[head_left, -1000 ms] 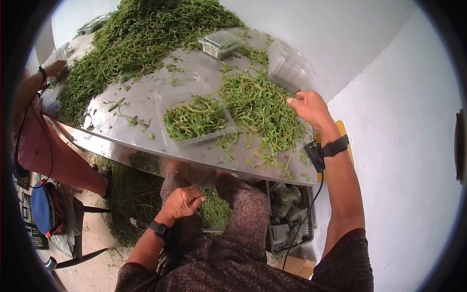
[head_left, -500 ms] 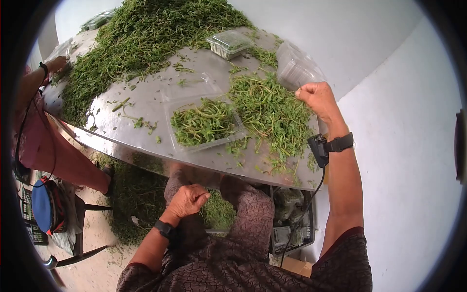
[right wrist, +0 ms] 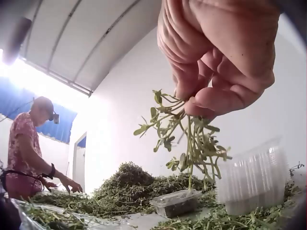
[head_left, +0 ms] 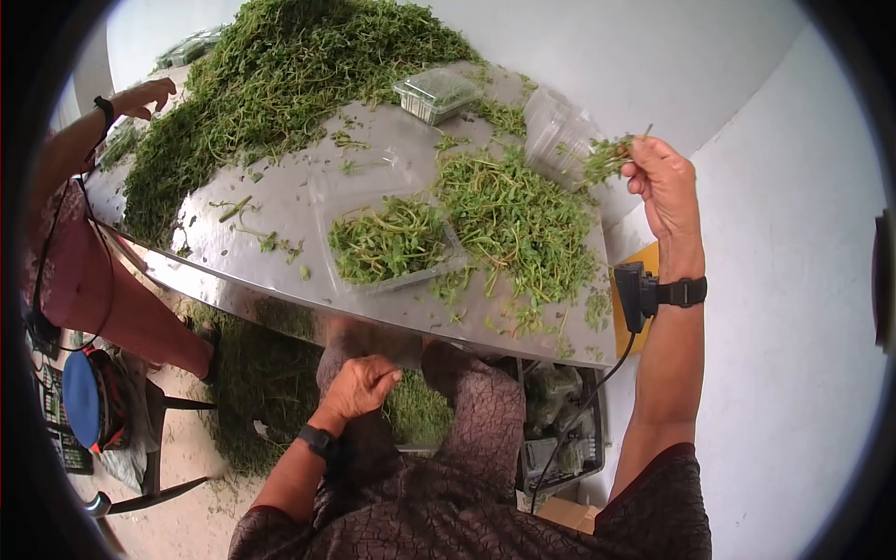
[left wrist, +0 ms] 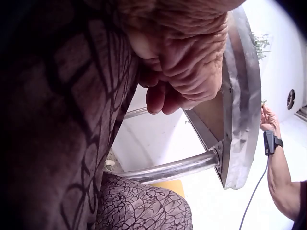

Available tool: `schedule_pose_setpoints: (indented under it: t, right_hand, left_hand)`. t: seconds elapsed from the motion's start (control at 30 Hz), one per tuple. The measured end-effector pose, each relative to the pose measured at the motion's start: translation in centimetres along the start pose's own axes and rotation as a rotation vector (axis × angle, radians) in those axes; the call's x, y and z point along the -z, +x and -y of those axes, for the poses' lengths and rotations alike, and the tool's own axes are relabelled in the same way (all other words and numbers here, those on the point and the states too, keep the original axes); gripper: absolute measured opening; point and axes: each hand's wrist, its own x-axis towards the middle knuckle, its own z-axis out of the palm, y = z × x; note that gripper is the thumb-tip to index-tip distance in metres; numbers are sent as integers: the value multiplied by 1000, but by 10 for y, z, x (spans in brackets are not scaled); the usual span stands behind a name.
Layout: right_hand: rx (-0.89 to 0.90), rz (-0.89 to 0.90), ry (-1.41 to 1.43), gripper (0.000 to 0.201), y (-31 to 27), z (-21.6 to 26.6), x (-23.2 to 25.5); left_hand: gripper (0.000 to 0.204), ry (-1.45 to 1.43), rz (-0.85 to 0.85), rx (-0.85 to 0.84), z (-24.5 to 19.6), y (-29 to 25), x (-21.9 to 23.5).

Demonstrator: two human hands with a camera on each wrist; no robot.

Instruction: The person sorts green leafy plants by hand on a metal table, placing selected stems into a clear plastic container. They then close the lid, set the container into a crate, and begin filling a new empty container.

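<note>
My right hand (head_left: pixel 666 182) pinches a small bunch of leafy green sprigs (head_left: pixel 609 161) between thumb and fingertips, raised beside the table's right edge. In the right wrist view the sprigs (right wrist: pixel 192 148) hang down with their leaves spread. Below lies a loose heap of picked greens (head_left: pixel 523 224). To its left sits an open clear plastic box (head_left: pixel 411 279), filled with the same greens, its lid folded back. My left hand (head_left: pixel 359 387) rests idle over my thigh, fingers loosely curled around nothing; the left wrist view shows those fingers (left wrist: pixel 158 98) bent in.
A stack of clear boxes (head_left: pixel 553 140) stands at the table's right, a closed box (head_left: pixel 434 93) nearby. Behind rises a large mound of greens (head_left: pixel 308 75). Another person's hand (head_left: pixel 145 96) hovers at the far left. Under the table stands a black crate (head_left: pixel 560 425) with filled packs.
My right hand has lifted from the heap's right edge, up and to the right, with sprigs now in its pinch. The left hand stays put. The other person's hand has risen.
</note>
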Motion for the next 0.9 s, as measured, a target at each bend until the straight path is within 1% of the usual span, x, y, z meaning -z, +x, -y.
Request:
schedule_pose_setpoints:
  t: [0.03, 0.1, 0.17, 0.2, 0.27, 0.33, 0.4, 0.43, 0.5, 0.53, 0.57, 0.63, 0.7, 0.77, 0.83, 0.9]
  right_hand:
    - [-35, 34, -13, 17, 0, 1, -1]
    - [-46, 47, -41, 18, -5, 4, -3]
    - [-33, 22, 162, 18, -7, 0, -4]
    - [-37, 28, 165, 18, -7, -5, -7]
    - [-108, 128, 169, 18, -10, -14, -12]
    - [-119, 117, 202, 18, -15, -15, -18]
    - [-134, 116, 235, 18, -20, -15, -25]
    - [-155, 119, 249, 18, -23, -15, -28]
    - [-185, 152, 272, 18, -26, -16, -37]
    - [-185, 170, 294, 18, -27, -16, -41]
    - [-184, 185, 314, 17, -28, -14, -45]
    - [-208, 218, 325, 16, -32, -4, -60]
    - [-221, 276, 398, 16, -36, 3, -76]
    - [-230, 304, 461, 15, -41, 13, -94]
    - [-235, 325, 521, 15, -45, 16, -112]
    - [-267, 490, 589, 15, -47, 13, -129]
  left_hand:
    - [15, 0, -1, -6, 0, 0, -1]
    - [15, -5, -13, -17, 2, 0, -1]
    - [15, -1, -24, -29, 2, 1, -1]
    - [15, 5, -23, -42, 1, 1, 0]
    - [16, 5, 0, -20, -3, 1, 2]
    - [16, 4, 5, 10, -4, 1, 3]
    - [17, 13, 3, -16, 0, 0, 1]
    - [17, 15, -5, 0, 1, 0, 1]
    - [17, -2, 4, -23, 3, 0, 1]
    - [17, 15, -9, -88, 5, 0, 0]
    - [17, 21, -22, -74, 5, 0, 0]
    - [18, 3, -17, -90, 4, 0, -1]
    - [19, 1, -14, -74, 5, 0, -1]
    - [20, 0, 37, -65, 5, 0, 1]
    - [20, -13, 12, -68, 5, -1, 2]
    - [20, -30, -10, -73, 5, -2, 1]
